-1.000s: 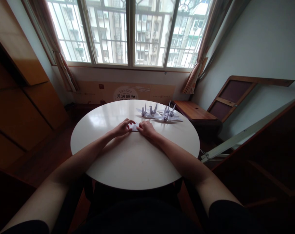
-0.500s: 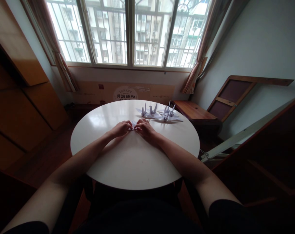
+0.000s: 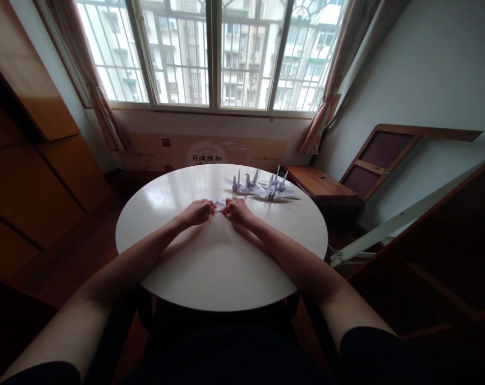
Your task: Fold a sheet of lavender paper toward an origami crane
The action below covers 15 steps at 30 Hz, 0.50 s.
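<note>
A small folded piece of white paper [image 3: 218, 203] lies between my hands, low over the round white table [image 3: 226, 267]. My left hand [image 3: 201, 211] has its fingers curled and pinches the paper's left side. From the other side, my right hand [image 3: 236, 209] grips its right edge, fingers bent inward. The hands are a short gap apart, and they cover the paper's outer parts. Beyond my right hand stand several folded paper cranes [image 3: 251, 182], their necks and tails pointing up, with flat sheets of paper [image 3: 288, 194] under or beside them.
A low wooden cabinet [image 3: 320, 182] stands past the table's right side. Tall wooden cupboards [image 3: 61, 182] rise at the left. Behind the table, a printed cardboard panel [image 3: 262, 151] leans below the barred window [image 3: 178, 64]. A tilted dark wooden board [image 3: 435, 272] is at the right.
My fingers have curled in more tightly, and the hands have drawn slightly apart. More of the paper's middle shows between them. The cranes have stayed in place.
</note>
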Available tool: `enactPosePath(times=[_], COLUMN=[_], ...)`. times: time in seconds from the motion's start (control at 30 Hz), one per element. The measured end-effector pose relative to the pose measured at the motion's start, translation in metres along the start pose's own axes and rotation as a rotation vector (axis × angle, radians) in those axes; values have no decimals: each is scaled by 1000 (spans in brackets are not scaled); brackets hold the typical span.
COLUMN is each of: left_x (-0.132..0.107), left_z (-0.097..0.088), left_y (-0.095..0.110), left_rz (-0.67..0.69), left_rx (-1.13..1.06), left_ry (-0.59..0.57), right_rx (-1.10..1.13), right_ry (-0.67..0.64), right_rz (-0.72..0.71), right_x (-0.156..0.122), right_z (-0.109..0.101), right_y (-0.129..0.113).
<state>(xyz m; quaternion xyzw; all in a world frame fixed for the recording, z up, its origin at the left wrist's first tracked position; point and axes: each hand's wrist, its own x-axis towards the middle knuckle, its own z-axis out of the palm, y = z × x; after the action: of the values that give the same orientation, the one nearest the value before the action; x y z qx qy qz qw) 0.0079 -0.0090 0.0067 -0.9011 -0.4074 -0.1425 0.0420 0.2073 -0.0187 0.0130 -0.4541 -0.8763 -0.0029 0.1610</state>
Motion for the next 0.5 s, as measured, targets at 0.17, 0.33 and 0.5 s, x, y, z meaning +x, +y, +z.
enactPosePath(times=[0.17, 0.33, 0.5], left_x=[1, 1, 0], left_z=[-3, -2, 1], left_y=[1, 0, 0], left_rz=[-12, 0, 31], left_rx=[-12, -10, -3], left_ry=[-9, -1, 31], right_rx=[-39, -41, -71], right_ry=[-9, 18, 77], right_rz=[107, 98, -44], right_x=[1, 1, -1], right_z=[-3, 1, 12], right_y=[12, 15, 7])
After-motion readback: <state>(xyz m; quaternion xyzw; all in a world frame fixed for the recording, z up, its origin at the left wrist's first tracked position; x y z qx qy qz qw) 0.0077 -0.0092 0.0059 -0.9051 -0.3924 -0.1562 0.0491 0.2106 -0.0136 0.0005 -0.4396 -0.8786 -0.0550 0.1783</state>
